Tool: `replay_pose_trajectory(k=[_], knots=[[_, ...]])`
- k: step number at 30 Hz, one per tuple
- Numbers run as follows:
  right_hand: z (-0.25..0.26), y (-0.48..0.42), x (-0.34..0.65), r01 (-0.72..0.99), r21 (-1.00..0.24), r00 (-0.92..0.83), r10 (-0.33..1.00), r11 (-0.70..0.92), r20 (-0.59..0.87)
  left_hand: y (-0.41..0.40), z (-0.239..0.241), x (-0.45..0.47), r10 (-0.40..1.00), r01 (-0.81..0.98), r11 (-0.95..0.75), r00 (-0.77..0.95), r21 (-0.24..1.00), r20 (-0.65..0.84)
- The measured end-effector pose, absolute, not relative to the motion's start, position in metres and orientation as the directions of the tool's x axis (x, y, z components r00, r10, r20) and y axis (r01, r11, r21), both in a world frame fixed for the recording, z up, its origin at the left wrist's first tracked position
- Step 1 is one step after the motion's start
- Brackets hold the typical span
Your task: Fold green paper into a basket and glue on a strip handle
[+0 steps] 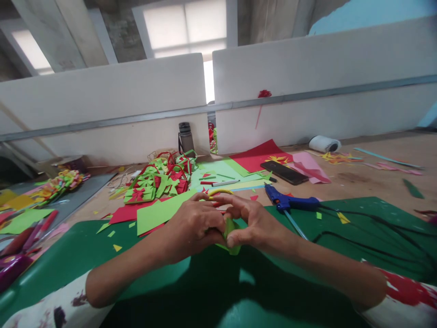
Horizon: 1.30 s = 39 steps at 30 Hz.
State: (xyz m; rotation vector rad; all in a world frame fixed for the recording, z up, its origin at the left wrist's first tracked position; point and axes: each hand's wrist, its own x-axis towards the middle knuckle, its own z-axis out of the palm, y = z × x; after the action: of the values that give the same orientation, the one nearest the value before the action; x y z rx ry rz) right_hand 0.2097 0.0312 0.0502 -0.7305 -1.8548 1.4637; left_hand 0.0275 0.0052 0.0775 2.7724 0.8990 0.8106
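Note:
A small folded piece of light green paper [233, 246] is pinched between my two hands in the middle of the view. My left hand [201, 221] has its fingers curled onto the paper's left side. On the other side, the thumb and fingers of my right hand [251, 223] press the paper; the fingers hide much of it. Just behind the hands shows a yellow loop [221, 192], perhaps a scissors handle. A blue glue gun [290, 200] lies to the right of my right hand. Light green sheets [160, 212] lie beyond my left hand.
Green and red paper pieces [160, 180] are heaped at back left, near a dark bottle [185, 139]. A black phone [284, 172] and a white roll [324, 144] lie at back right. The glue gun's black cord [368, 216] crosses the green mat [362, 246].

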Motion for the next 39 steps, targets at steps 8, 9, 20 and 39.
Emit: replay_pose_trajectory(k=[8, 9, 20, 39], knots=[[0.047, 0.040, 0.210, 0.084, -0.948, -0.569, 0.795, 0.308, 0.208, 0.004, 0.079, 0.025, 0.553, 0.511, -0.828, 0.670, 0.232, 0.496], [0.049, 0.040, 0.210, 0.090, -0.942, -0.557, 0.800, 0.323, 0.221, 0.003, 0.080, 0.025, 0.572, 0.531, -0.811, 0.633, 0.244, 0.522], [0.059, 0.019, 0.215, 0.362, -0.395, -0.454, 0.530, 0.844, 0.716, -0.005, 0.086, 0.027, 0.654, 0.545, -0.721, 0.332, 0.428, 0.680], [0.058, 0.013, 0.208, 0.203, -0.654, -0.408, 0.670, 0.728, 0.620, -0.004, 0.067, 0.031, 0.712, 0.444, -0.696, 0.325, 0.565, 0.622]])
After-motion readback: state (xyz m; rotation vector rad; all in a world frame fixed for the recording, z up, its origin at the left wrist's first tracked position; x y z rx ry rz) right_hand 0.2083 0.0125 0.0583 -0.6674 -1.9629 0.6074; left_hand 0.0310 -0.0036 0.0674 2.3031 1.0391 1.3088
